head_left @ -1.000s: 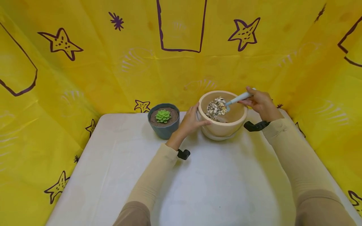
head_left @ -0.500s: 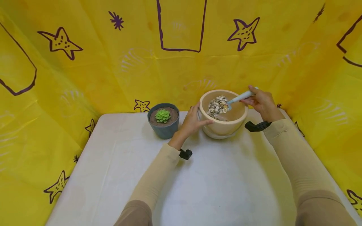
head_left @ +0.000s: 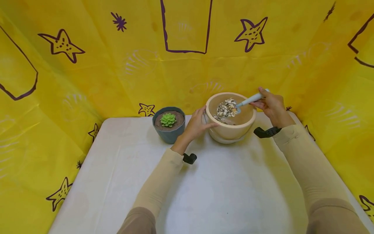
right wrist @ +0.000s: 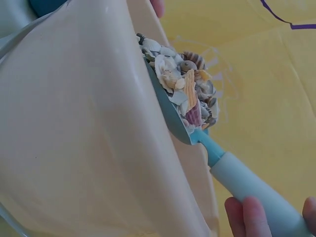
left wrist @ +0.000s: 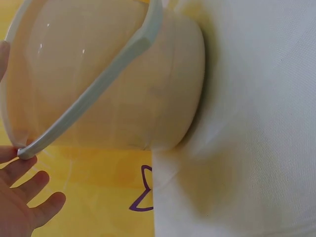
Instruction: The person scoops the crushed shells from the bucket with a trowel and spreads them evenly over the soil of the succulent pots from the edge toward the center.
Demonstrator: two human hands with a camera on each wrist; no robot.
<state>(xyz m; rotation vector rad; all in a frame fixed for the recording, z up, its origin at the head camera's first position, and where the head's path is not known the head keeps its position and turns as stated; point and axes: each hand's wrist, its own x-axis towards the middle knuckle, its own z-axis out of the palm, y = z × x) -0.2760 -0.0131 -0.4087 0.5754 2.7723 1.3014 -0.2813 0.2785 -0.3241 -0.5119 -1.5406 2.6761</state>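
Note:
A cream bucket (head_left: 230,131) with a pale handle (left wrist: 94,94) stands at the back of the table. My left hand (head_left: 195,126) spreads along its left side, thumb at the near rim; in the left wrist view, fingertips touch the bucket around the handle's pivot. With my right hand (head_left: 273,107) I grip the light-blue handle of a toy shovel (right wrist: 256,190) over the bucket's opening. Its teal scoop (right wrist: 170,116) is heaped with small seashells (right wrist: 182,84), level with the rim. Something pale lies lower inside the bucket, partly hidden.
Left of the bucket, a blue-grey pot (head_left: 168,133) holds a green succulent (head_left: 168,120) in brown soil, close to my left forearm. The white tabletop (head_left: 222,188) extends in front. Yellow patterned cloth (head_left: 187,74) hangs behind and at both sides.
My right hand has shifted slightly right and upward, carrying the shell-filled shovel with it. The left hand stays at the bucket's side, and the pot has not moved.

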